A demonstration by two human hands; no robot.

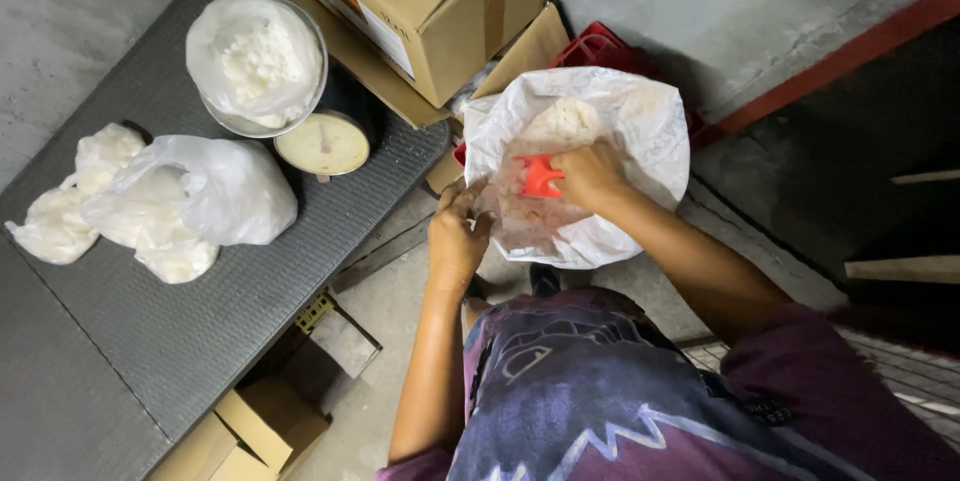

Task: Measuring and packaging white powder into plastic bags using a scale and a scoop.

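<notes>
A large white sack (640, 131) of white powder stands open on the floor in front of me. My right hand (590, 173) reaches inside it and grips a red plastic scoop (538, 177). Fingers of my left hand (456, 233) pinch the sack's near rim at its left side. On the dark table to the left, a metal bowl (222, 117) lined with a clear bag of white powder (262, 59) sits on a dial scale (322, 144).
Filled clear bags of white powder (175, 203) lie on the dark table (200, 341). A cardboard box (440, 1) stands at its far end. A red crate (598, 45) sits behind the sack. Small cartons (255, 431) lie under the table. Concrete floor is on the right.
</notes>
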